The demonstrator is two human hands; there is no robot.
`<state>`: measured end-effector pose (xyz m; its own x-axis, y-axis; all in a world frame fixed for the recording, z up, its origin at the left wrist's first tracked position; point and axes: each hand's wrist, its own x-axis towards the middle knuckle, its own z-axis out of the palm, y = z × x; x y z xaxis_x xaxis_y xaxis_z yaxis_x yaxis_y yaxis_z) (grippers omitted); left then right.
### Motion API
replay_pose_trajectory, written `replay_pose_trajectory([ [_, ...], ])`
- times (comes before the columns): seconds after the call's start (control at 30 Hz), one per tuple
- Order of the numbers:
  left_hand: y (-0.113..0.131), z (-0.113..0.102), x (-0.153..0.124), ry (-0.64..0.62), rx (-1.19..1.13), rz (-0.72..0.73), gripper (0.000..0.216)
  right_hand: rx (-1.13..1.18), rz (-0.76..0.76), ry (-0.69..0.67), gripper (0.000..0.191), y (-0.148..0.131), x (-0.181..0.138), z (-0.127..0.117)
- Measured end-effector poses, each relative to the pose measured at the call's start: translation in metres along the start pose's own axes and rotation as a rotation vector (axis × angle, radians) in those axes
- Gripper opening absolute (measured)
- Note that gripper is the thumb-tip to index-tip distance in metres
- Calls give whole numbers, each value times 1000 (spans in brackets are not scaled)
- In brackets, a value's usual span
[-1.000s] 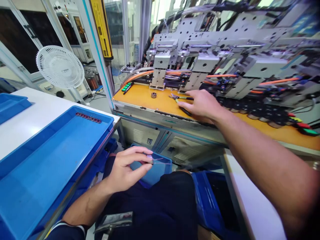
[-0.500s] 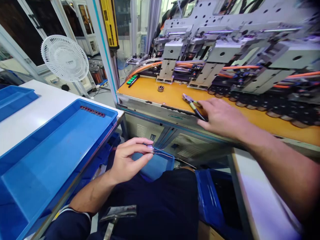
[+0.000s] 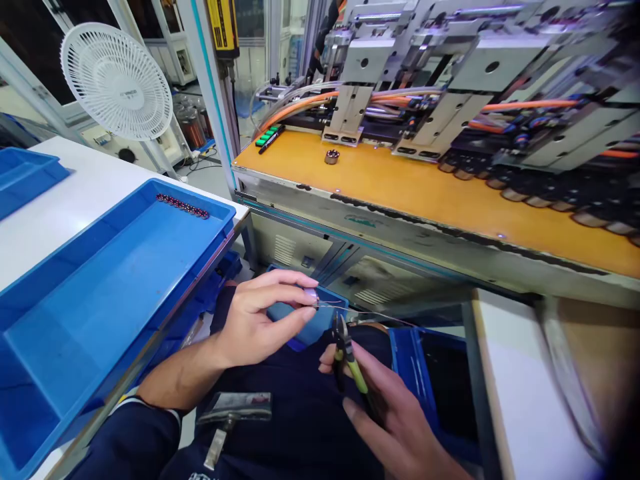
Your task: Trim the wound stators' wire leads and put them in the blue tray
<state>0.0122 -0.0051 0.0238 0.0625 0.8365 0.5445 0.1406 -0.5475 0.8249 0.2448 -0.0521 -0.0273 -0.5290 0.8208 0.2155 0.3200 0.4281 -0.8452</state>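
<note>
Between the thumb and fingers of my left hand (image 3: 265, 313) is a small round part (image 3: 312, 295) with a shiny side, mostly covered by the fingertips. Thin wires (image 3: 357, 311) trail from it to the right. My right hand (image 3: 390, 407) grips a pair of cutting pliers (image 3: 356, 373) with green and black handles. The pliers' jaws are parted and point up, just below the wires; whether they touch the wires I cannot tell. A blue bin (image 3: 330, 300) sits low behind my left fingertips.
At left, a large blue tray (image 3: 100, 267) holds a row of small coil-like parts (image 3: 183, 206). Ahead, the machine's orange bench (image 3: 390, 180) carries one ring-shaped part (image 3: 332, 157), a marker (image 3: 271, 140) and several dark cylindrical parts (image 3: 530, 193). A white fan (image 3: 117, 80) stands behind.
My right hand has picked up the pliers from the orange bench and brought them down beside the wires. My left hand still pinches the small part. The view has tilted slightly downward.
</note>
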Motion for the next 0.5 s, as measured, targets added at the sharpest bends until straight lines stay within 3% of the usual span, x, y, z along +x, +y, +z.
replay_pose_trajectory([
  [0.3, 1, 0, -3, -21, 6, -1, 20, -28, 18, -59, 69, 6, 8, -2],
  [0.5, 0, -1, -4, -21, 3, -6, 21, 88, -27, -19, 69, -1, 16, 1],
])
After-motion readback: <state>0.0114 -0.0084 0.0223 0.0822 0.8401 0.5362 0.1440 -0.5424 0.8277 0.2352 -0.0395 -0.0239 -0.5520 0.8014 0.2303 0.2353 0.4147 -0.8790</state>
